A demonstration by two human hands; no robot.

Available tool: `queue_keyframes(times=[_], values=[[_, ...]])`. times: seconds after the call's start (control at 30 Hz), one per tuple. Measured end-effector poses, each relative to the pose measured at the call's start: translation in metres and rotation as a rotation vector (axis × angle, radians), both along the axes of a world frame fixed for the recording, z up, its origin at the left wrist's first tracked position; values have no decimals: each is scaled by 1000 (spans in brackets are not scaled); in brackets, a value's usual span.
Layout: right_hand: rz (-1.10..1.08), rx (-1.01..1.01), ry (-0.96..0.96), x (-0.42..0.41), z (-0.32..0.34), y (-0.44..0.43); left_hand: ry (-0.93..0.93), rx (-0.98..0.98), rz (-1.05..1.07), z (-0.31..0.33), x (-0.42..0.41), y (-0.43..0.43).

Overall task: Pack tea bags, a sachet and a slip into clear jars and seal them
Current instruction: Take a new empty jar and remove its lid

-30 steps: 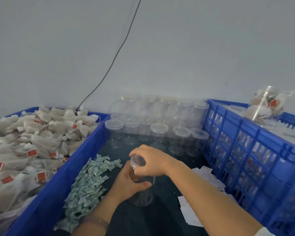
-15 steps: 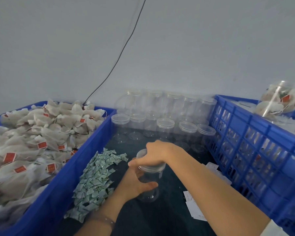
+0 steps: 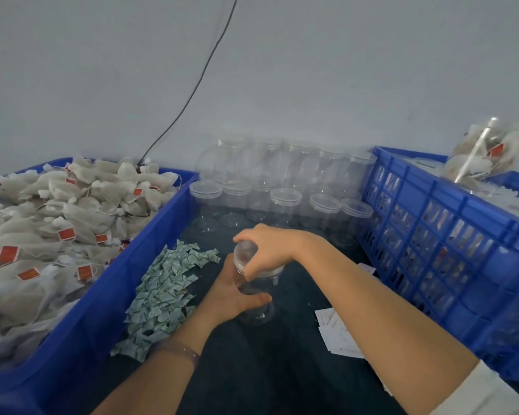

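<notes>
An empty clear jar [image 3: 253, 314] stands on the dark table in the middle. My left hand [image 3: 232, 292] grips its body from the left. My right hand [image 3: 267, 248] grips the clear lid [image 3: 244, 253] on top of it from above. Tea bags [image 3: 57, 217] with red tags fill the blue crate at the left. A heap of small green sachets [image 3: 165, 287] lies left of the jar. White slips [image 3: 336, 332] lie on the table to its right, partly hidden under my right forearm.
Several empty lidded jars [image 3: 282, 196] stand in rows against the wall behind. A tall blue slatted crate [image 3: 450, 235] stands at the right, with a packed jar [image 3: 486, 154] lying on its contents. A black cable [image 3: 192, 88] runs down the wall.
The view has shifted, so everything sits a little lower and to the right in the frame. Both hands stay on the jar; my right hand has turned on the lid.
</notes>
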State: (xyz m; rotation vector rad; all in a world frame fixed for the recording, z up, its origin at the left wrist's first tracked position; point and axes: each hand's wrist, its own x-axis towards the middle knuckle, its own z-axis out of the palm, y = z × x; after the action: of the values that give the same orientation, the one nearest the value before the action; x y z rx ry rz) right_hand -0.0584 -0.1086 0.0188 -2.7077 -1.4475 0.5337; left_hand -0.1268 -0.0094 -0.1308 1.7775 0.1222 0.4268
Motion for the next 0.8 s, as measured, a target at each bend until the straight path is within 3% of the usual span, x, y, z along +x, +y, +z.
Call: queue_keyframes(times=[0.07,0.17,0.23,0.3,0.37,0.47,0.53,0.73,0.8], values=[[-90,-8,-51,0,-3,2,16,5,1,-2,2,1],[-166,-93,-297,-8,-14,6,47,8,-3,-2,3,1],[-51,-35,-290,-8,-12,6,53,-9,-1,-1,2,1],[52,39,-140,-6,-6,4,57,-3,-12,-1,2,2],[34,41,-70,-5,-4,7,66,2,0,-2,2,2],[-112,-105,-309,-9,-9,13,83,1,-7,-3,3,3],[-111,-98,-338,-8,-9,14,83,-16,-10,-3,2,3],[34,89,-36,9,-5,6,59,9,7,-3,2,4],[-15,272,100,21,-6,0,46,-21,7,-5,2,5]])
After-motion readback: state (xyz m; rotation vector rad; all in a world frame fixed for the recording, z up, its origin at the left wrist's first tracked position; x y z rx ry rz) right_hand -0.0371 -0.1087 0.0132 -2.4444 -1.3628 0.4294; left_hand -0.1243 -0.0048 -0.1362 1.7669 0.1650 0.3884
